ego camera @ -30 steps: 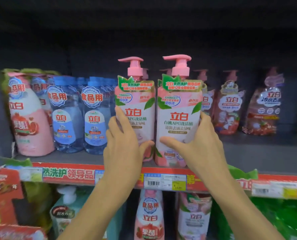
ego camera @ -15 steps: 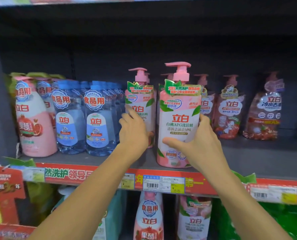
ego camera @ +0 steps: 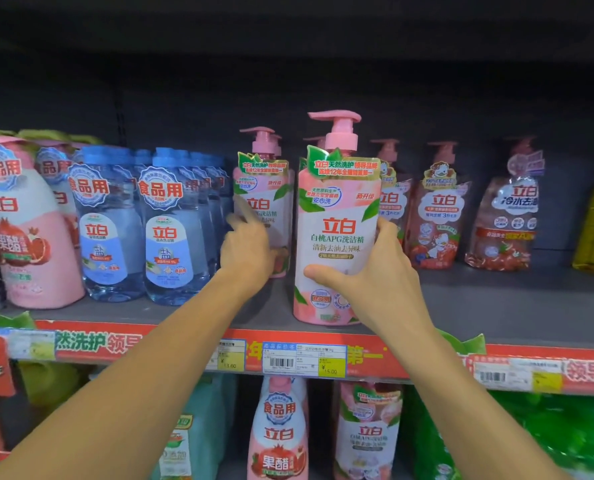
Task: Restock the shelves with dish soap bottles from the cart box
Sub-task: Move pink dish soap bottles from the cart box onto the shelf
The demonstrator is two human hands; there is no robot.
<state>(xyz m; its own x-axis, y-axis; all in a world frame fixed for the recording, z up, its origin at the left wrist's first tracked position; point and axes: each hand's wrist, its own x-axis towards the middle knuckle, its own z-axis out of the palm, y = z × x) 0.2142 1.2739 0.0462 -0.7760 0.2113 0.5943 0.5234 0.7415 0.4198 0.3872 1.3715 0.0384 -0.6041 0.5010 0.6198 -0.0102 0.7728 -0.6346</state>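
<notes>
I see 2 pink pump bottles on the grey shelf. My right hand grasps the front pump bottle, thumb across its label and fingers curled behind; it stands upright at the shelf's front edge, above the yellow price tag. My left hand reaches further in, fingers wrapped round the rear pump bottle, index finger lifted against its label. That bottle stands just beside the blue clear bottles. Reddish refill pouches sit on the right.
</notes>
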